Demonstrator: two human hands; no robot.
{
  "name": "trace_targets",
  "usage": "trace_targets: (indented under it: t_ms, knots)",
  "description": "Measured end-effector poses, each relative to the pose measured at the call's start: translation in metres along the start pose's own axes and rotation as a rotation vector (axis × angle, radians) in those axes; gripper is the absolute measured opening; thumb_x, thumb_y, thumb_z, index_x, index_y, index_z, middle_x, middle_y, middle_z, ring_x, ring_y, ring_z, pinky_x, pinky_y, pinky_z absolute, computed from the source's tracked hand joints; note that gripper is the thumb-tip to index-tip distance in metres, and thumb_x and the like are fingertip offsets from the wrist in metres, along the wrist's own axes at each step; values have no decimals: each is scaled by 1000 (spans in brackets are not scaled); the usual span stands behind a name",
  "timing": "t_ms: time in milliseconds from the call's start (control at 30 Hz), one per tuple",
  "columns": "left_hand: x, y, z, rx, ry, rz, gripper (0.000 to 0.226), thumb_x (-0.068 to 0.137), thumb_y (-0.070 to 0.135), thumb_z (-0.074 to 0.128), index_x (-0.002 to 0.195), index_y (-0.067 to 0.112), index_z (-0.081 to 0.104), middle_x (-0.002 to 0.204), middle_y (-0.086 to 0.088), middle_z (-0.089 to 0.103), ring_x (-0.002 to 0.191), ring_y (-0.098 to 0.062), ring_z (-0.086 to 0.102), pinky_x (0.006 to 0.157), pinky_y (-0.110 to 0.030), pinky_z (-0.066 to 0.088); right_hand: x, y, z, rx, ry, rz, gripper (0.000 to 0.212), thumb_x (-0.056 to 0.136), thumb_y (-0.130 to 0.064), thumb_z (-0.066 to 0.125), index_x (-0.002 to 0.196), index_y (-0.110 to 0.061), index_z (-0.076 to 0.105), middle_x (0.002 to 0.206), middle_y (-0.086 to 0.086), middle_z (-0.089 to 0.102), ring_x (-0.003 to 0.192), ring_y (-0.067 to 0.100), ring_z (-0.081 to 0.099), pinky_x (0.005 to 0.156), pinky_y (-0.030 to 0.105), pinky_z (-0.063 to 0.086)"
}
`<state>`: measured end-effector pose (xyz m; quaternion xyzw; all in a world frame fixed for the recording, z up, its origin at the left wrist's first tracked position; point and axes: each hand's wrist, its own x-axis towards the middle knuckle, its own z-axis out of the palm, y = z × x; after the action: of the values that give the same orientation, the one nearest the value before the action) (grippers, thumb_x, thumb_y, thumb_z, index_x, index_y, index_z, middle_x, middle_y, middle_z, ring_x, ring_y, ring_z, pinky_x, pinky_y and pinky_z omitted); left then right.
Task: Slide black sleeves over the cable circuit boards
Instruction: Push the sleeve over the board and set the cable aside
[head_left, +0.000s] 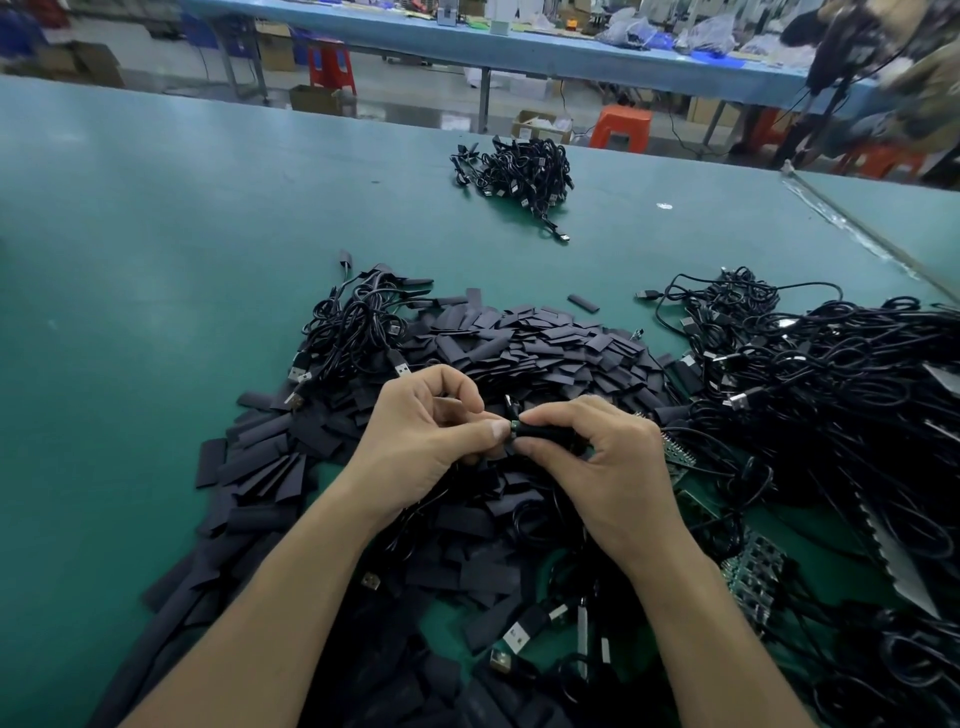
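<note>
both hands meet low over the near middle of the counter (156, 249), thumb tips almost touching. the right hand (597, 457) grips a black sleeve (543, 432) between its thumb and curled fingers. the left hand (426, 431) pinches the end of a small green circuit board (514, 427) that pokes out of the sleeve's mouth (only a sliver of green shows, so i cannot tell how far in the board sits).

under and beyond the hands lies a heap of sleeves (545, 348), flat black pieces that spill toward the near edge and fan out on the left. a knot of usb cables (358, 322) sits on the heap's far left corner. a big tangle of cables (831, 374) fills the right side and runs out to the right edge, touching the heap. green board panels (756, 571) lie part buried in it near the right forearm.

a small bundle of cables (519, 171) rests alone close to the far edge, well apart from the rest. a broad band of green surface separates it from the heap, and the same green runs from the heap's left side out to the left edge. a taped seam (852, 228) slants along the far right corner. past the far edge stand red stools (332, 67) and a long blue table (519, 47).
</note>
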<state>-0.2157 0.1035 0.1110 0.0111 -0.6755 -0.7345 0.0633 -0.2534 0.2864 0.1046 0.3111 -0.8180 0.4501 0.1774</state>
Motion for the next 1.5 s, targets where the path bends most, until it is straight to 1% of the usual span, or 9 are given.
trace_targets:
  t_ms: [300,400,500,767,867,967,1267,1400,1500]
  knots:
    - [0,0,2,-8,-15,-5,26,83,-9,73,78,10,55,75,-15,74,62,-20,70,56,-21,52,1,1,1,1,-20,50,29,74,-18,86,102,-20,76,92,-14,71,89,1,65,81,10,46]
    - [0,0,2,-36,33,-9,26,83,-6,73,77,12,55,72,-11,74,64,-20,72,55,-20,53,0,-1,1,59,95,171,40,74,-24,86,111,-29,72,84,-23,69,82,-2,66,75,8,47]
    - [1,0,3,-74,79,-13,27,82,-5,74,76,14,56,70,-9,73,65,-18,73,55,-19,54,-1,-1,1,99,216,189,33,76,-20,85,104,-33,71,78,-22,70,74,0,68,71,11,52]
    - [3,-6,2,-40,128,1,32,82,-3,75,70,22,60,74,-9,74,68,-21,75,58,-21,56,-3,0,4,104,98,185,42,76,-17,85,116,-19,73,90,-15,73,78,1,68,75,13,53]
    - [3,-8,2,-2,129,15,28,83,-5,74,74,16,58,72,-8,74,68,-20,75,59,-21,56,-3,-2,4,158,90,209,38,76,-18,85,111,-25,74,85,-17,73,78,0,69,73,11,52]
    - [1,-8,3,45,110,43,26,83,-8,74,77,13,59,72,-8,75,68,-21,75,59,-20,56,-2,-5,3,196,96,239,29,79,-20,83,89,-41,65,82,-23,71,75,0,68,67,10,51]
    - [-5,13,5,675,56,341,4,86,26,78,85,27,74,71,15,71,67,-4,66,72,-25,53,7,-12,-14,456,280,316,15,86,-10,74,87,-22,66,78,-2,73,71,14,71,68,22,56]
    - [16,35,-8,749,358,356,16,87,27,76,73,31,69,60,20,64,60,1,63,59,-4,42,11,-15,-29,187,301,376,21,95,-11,64,95,-31,68,76,-13,73,59,1,65,53,12,49]
    - [44,48,-35,758,630,239,17,90,33,71,75,26,70,64,14,66,65,-6,66,63,-8,42,9,-13,-40,-188,184,473,19,95,-14,58,99,-27,71,64,-12,66,44,5,57,41,21,45]
